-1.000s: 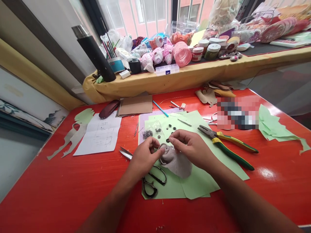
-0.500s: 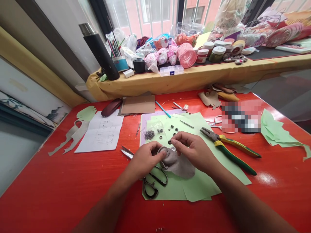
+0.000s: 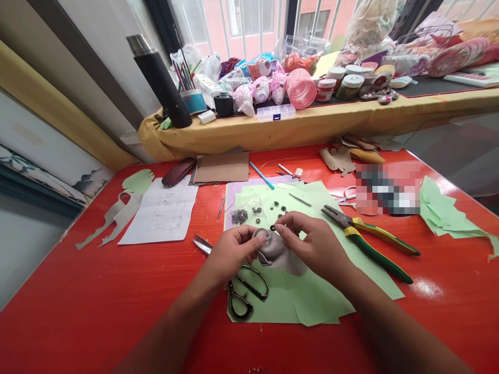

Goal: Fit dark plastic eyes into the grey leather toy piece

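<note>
My left hand is closed on a soft grey piece of leather or felt, with the thumb beside a small round spot near its rolled upper edge. Close by on the right, my right hand has thumb and forefinger pinched together; whatever lies between them is too small to make out. Just off those fingertips shows a dark snap button. More snap parts lie on the green paper beyond, some in a clear plastic bag. Black-handled scissors lie partly under my left hand and wrist.
Pliers with green-yellow handles lie right of my right hand. A blue pen, brown card, a drawn sheet and leather scraps are on the red table. A crowded sill runs behind.
My left hand has raised and tilted the grey piece slightly, so its lower edge sits higher. My right hand stays pinched in almost the same place.
</note>
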`<state>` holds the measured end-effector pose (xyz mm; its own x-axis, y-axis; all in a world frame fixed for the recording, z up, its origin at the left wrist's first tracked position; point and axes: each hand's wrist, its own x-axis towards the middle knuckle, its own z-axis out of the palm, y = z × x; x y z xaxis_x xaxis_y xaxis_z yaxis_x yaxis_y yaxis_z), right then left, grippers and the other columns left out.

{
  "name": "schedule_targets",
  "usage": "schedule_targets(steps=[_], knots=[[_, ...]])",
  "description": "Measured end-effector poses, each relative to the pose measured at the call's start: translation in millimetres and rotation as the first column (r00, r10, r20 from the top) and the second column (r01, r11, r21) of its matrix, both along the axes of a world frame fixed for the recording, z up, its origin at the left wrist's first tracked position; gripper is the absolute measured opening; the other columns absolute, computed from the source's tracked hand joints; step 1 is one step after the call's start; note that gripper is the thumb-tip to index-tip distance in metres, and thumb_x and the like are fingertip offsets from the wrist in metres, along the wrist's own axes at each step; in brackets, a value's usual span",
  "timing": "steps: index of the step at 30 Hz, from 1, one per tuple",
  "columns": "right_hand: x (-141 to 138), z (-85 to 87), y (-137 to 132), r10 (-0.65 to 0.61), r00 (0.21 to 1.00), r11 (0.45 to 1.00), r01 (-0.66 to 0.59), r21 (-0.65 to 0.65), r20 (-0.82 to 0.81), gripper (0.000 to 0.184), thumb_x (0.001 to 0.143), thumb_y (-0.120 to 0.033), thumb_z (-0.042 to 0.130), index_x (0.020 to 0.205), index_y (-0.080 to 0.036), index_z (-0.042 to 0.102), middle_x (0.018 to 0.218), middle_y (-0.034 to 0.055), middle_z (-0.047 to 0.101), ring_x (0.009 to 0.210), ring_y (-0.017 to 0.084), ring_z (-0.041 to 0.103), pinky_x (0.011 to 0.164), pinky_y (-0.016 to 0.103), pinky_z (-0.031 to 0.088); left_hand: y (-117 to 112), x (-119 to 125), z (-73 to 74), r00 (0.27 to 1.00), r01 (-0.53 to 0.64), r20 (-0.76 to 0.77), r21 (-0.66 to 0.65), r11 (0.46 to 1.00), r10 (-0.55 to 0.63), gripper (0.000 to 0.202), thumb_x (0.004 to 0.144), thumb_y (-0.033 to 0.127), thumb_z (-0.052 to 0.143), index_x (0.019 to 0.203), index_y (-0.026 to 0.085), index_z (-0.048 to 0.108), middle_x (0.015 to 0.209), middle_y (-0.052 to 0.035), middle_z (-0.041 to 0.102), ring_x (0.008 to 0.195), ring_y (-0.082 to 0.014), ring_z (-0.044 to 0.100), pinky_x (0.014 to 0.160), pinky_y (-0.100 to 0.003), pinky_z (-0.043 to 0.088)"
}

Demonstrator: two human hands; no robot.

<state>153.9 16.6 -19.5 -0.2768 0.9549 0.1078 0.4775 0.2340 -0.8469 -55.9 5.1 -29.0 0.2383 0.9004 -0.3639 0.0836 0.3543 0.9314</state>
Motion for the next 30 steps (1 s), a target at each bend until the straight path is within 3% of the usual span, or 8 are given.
schedule_targets(steps=[4,6,15,30], knots=[[-2.9,-5.0,-3.4,0.047,0.989,0.958,-0.084,0.273,0.139,0.017,0.101,-0.029,0.058,0.095,-0.021,0.071,0.070,-0.0003,0.069,0.062,0.016,0.059,0.063,0.027,0.041,-0.7,0.5,3.8,1.000,-0.001,0.019,-0.005,1.000,0.001,0.044,0.080,0.057,0.080,0.090,0.016,0.072,0.069,-0.0006,0.062,0.061,-0.0126,0.050,0.060,-0.027,0.039],[-3.6,-5.7,-4.2,0.063,0.984,0.932,-0.117,0.343,0.165,0.018,0.102,-0.028,0.057,0.095,-0.021,0.071,0.071,0.0009,0.070,0.063,0.016,0.061,0.064,0.027,0.041,-0.2,0.5,5.3,0.999,-0.016,0.027,-0.002,1.000,0.016,0.043,0.079,0.057,0.081,0.090,0.016,0.072,0.069,-0.0002,0.062,0.060,-0.0123,0.049,0.060,-0.027,0.039],[-3.3,0.4,-4.2,0.053,0.988,0.991,-0.071,0.117,0.145,0.019,0.101,-0.034,0.061,0.093,-0.022,0.074,0.058,-0.0040,0.058,0.051,0.013,0.048,0.054,0.026,0.035,-0.6,-1.2,1.6,0.999,-0.041,0.036,0.023,0.999,0.041,0.039,0.081,0.057,0.080,0.091,0.020,0.073,0.074,0.0009,0.061,0.063,-0.0126,0.050,0.061,-0.027,0.039],[-4.0,1.0,-4.0,0.045,0.980,0.997,-0.056,0.052,0.196,0.020,0.100,-0.036,0.060,0.092,-0.024,0.073,0.060,-0.0032,0.063,0.051,0.014,0.049,0.055,0.027,0.034,-1.7,-1.0,-2.1,0.997,-0.011,0.082,0.018,1.000,0.009,0.037,0.085,0.052,0.077,0.096,0.017,0.074,0.077,0.0002,0.060,0.065,-0.0120,0.045,0.062,-0.027,0.036]])
